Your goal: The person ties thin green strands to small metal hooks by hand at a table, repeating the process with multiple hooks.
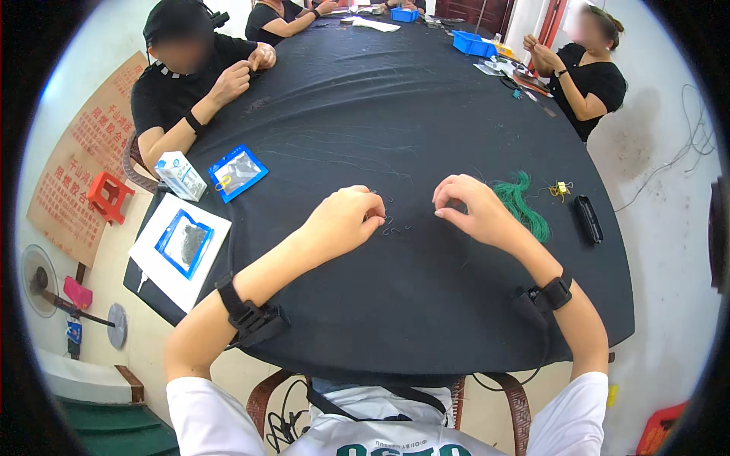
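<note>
My left hand (348, 219) is over the middle of the table, its thumb and fingers pinched together. Just beside its fingertips, several small dark hooks (391, 231) lie scattered on the black cloth. My right hand (470, 207) hovers a short way to the right, fingers curled and thumb tip against the forefinger. Whatever either pinch holds is too small to make out. Close to the right hand, a bundle of green thread (523, 207) lies spread on the cloth. Loose fine strands (372, 156) stretch across the cloth beyond my hands.
On the left are a blue-edged pouch (238, 173), a white carton (180, 175) and another pouch (185, 242) on a white board (201, 281). A yellow clip (560, 188) and a black case (588, 220) sit at right. Other people work around the table, near blue bins (473, 43).
</note>
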`<act>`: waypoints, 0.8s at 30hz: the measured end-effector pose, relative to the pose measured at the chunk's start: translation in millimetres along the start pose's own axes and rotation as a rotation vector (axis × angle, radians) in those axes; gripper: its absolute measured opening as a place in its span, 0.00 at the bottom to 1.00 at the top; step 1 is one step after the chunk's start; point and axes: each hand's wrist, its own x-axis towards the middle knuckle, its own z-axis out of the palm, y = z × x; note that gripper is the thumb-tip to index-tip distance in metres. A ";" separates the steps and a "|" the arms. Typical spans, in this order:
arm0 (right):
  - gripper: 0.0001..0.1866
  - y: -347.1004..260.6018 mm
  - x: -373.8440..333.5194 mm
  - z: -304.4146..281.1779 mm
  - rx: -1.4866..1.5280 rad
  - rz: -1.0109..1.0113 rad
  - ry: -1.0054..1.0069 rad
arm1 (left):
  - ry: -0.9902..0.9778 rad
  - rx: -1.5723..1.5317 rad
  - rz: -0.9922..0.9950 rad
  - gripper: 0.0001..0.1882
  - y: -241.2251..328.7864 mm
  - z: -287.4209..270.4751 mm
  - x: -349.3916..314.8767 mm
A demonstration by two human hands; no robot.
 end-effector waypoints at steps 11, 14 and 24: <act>0.03 8.7 -0.8 30.8 0.733 0.419 -0.086 | -0.012 0.034 -0.131 0.07 4.0 15.0 0.0; 0.04 13.8 -3.3 29.3 0.861 0.438 -0.073 | -0.056 0.008 -0.159 0.07 4.1 14.0 -0.4; 0.05 21.3 -3.2 38.3 0.850 0.409 -0.096 | 0.053 -0.037 -0.068 0.05 5.2 11.7 -11.1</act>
